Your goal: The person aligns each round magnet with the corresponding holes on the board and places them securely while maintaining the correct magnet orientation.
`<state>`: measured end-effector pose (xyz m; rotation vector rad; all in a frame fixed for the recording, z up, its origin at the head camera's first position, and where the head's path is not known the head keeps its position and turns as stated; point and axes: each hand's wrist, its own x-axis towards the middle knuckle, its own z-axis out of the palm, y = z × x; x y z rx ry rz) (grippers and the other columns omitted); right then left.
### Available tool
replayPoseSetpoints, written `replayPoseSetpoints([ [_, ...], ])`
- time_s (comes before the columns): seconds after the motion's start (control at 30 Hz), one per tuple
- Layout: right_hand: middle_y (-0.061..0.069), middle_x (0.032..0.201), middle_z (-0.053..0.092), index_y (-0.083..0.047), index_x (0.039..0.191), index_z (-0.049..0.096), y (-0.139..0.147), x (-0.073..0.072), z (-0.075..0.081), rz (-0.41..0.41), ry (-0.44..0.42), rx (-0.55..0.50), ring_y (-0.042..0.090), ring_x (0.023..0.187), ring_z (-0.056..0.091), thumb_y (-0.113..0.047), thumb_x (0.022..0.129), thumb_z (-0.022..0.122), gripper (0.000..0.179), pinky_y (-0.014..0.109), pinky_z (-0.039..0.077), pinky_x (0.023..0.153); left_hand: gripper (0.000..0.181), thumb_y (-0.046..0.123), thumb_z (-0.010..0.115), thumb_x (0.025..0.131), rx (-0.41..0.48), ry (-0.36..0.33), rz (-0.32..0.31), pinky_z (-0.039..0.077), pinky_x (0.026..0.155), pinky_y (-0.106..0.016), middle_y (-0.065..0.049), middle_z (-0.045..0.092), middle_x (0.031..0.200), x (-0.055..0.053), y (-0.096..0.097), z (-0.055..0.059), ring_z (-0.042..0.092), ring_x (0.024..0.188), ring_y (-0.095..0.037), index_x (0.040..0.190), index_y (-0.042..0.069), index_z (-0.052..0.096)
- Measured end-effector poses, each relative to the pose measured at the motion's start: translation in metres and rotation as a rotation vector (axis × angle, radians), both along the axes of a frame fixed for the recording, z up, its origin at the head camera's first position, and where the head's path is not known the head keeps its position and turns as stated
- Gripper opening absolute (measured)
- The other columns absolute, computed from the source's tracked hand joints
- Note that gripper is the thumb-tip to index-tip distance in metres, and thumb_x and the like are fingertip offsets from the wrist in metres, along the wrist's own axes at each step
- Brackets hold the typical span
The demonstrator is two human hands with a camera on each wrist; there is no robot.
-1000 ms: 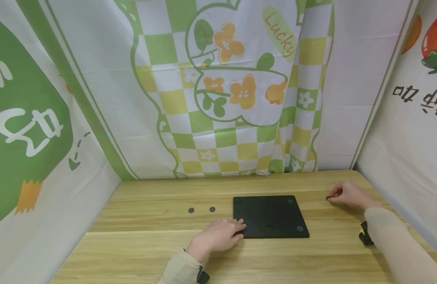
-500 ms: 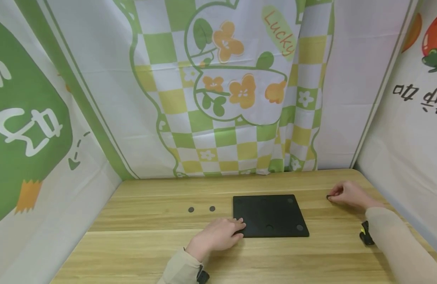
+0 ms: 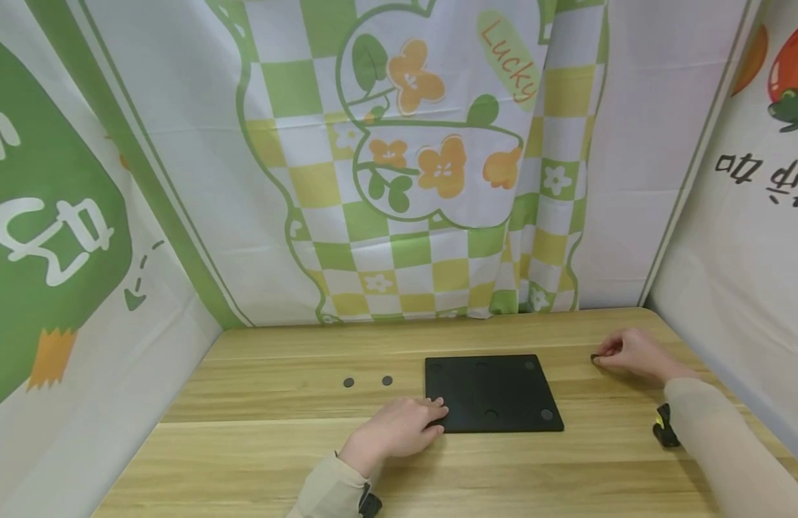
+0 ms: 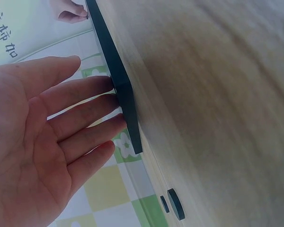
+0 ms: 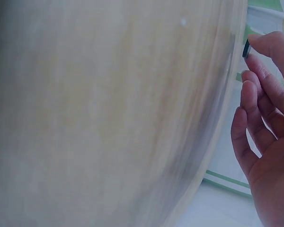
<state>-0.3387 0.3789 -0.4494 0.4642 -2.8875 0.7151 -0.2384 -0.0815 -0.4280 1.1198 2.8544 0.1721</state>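
Note:
A black rectangular board point(image 3: 499, 392) with round marks near its edges lies on the wooden table. The fingertips of my left hand point(image 3: 401, 428) rest on its front left corner, fingers fairly straight, as the left wrist view also shows. Off to the right of the board, my right hand point(image 3: 638, 356) pinches a small dark disc point(image 5: 246, 48) between thumb and index finger, its other fingers loosely bent. A greyish round spot point(image 3: 546, 415) shows at the board's front right corner. Two more dark discs, one farther left point(image 3: 349, 383) and one nearer the board point(image 3: 387, 380), lie on the table.
Behind the wooden table point(image 3: 275, 446) hangs a green and yellow checked curtain point(image 3: 405, 244). Printed cloth walls stand at the left point(image 3: 55, 216) and right point(image 3: 742, 237). A dark wrist strap point(image 3: 664, 426) shows by the right sleeve.
My right hand has shifted slightly left with the pinched disc. My left hand, the board and the two discs on the table stay where they were.

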Motion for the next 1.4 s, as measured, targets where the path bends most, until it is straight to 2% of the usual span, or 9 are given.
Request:
replayPoseSetpoints([
  [0.23,-0.004,0.075,0.068,-0.011,0.080,0.073,-0.004,0.001,0.002,0.020,0.016,-0.003,0.000,0.066,0.057,-0.025,0.076,0.078,0.015,0.021,0.048,0.061,0.037,0.030,0.052,0.097,0.005,-0.004,0.000,0.046,0.101,-0.032,-0.002,0.054,0.137,0.000,0.000,0.001,0.054,0.124,-0.017,0.130,0.015,0.059],
  [0.43,-0.004,0.073,0.068,-0.009,0.079,0.073,-0.006,-0.002,-0.002,0.042,0.049,0.001,-0.003,0.064,0.056,-0.021,0.075,0.079,0.014,0.020,0.048,0.060,0.037,0.030,0.051,0.098,-0.002,0.002,-0.006,0.045,0.101,-0.032,-0.002,0.054,0.138,0.000,-0.001,0.000,0.053,0.125,-0.017,0.131,0.015,0.059],
  [0.97,-0.001,0.077,0.069,-0.006,0.082,0.072,-0.024,-0.003,0.002,0.082,0.008,-0.044,-0.002,0.066,0.057,-0.018,0.076,0.078,0.014,0.020,0.049,0.061,0.037,0.030,0.052,0.097,0.007,0.010,-0.006,0.046,0.101,-0.031,-0.002,0.054,0.137,0.000,-0.002,-0.003,0.054,0.124,-0.016,0.130,0.015,0.059],
  [1.13,-0.002,0.074,0.068,-0.007,0.081,0.073,-0.031,-0.006,0.004,0.108,0.026,-0.065,-0.002,0.065,0.056,-0.014,0.075,0.078,0.011,0.019,0.049,0.060,0.037,0.030,0.052,0.098,0.008,0.006,-0.009,0.046,0.101,-0.032,-0.002,0.054,0.138,0.000,-0.002,-0.003,0.053,0.125,-0.017,0.131,0.015,0.059],
  [1.4,-0.006,0.073,0.067,-0.010,0.081,0.073,-0.043,-0.010,0.008,0.135,0.062,-0.041,-0.002,0.064,0.055,-0.017,0.075,0.078,0.011,0.019,0.048,0.058,0.038,0.031,0.051,0.098,-0.003,0.010,-0.008,0.046,0.101,-0.031,-0.002,0.054,0.138,0.001,-0.002,-0.002,0.053,0.125,-0.016,0.131,0.016,0.059],
])
